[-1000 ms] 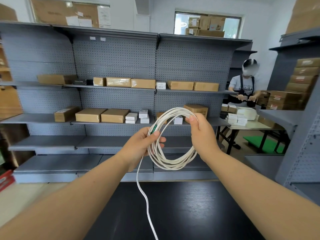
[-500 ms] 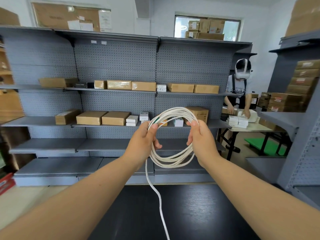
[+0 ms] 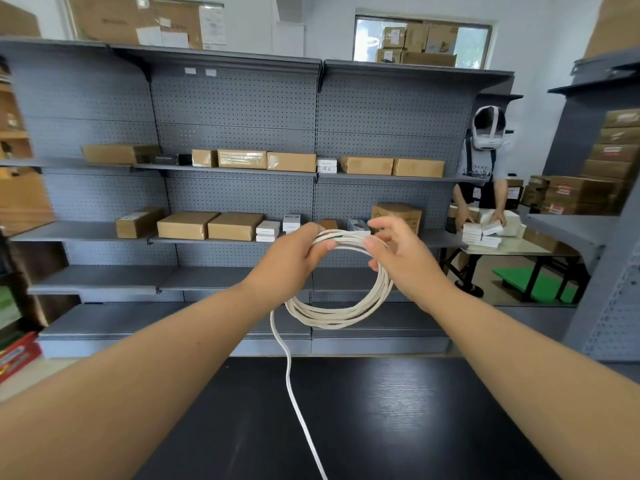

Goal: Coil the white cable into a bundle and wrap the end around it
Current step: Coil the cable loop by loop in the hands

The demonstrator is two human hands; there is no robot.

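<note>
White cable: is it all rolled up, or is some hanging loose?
Partly rolled: white cable loops hang between left hand and right hand, one strand trails over the black table.

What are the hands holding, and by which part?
Both hold the white cable coil at its top: the left hand grips it there, and the right hand holds it just beside.

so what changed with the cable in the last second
Both hands slid up the loop and closer together: the left hand and right hand now grip the top of the white cable coil, which hangs below them. The loose tail still hangs from the left side.
</note>
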